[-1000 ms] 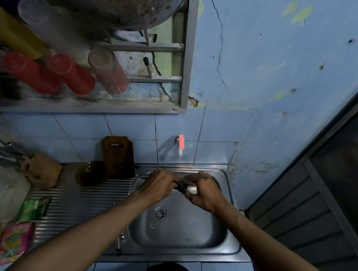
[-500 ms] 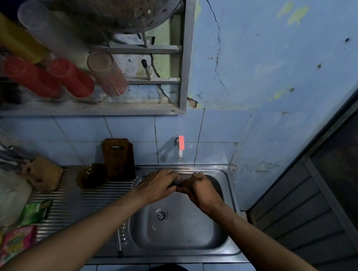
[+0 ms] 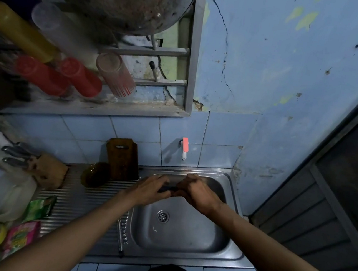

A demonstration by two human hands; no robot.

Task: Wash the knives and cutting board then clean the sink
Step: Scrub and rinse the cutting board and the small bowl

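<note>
Over the back of the steel sink (image 3: 184,240) my two hands meet on a knife (image 3: 167,188), of which only a short dark piece shows between them. My left hand (image 3: 151,189) is closed on it from the left. From the right, my right hand (image 3: 198,193) wraps around the other end and hides it. A brown wooden cutting board (image 3: 122,158) leans upright against the tiles left of the sink. Further left a wooden knife block (image 3: 49,170) holds several grey-handled knives (image 3: 15,153). The tap (image 3: 184,148) with a pink handle is above the sink; no water shows.
A dark brown bowl (image 3: 95,173) sits on the ribbed drainboard (image 3: 86,207) beside the board. Green (image 3: 38,208) and pink (image 3: 21,235) sachets and plastic containers crowd the left counter. Cups lie on a shelf (image 3: 90,107) above. A dark door frame stands at right.
My hands have closed together over the knife; a pale part seen between them a second ago is now covered. The view has shifted slightly.
</note>
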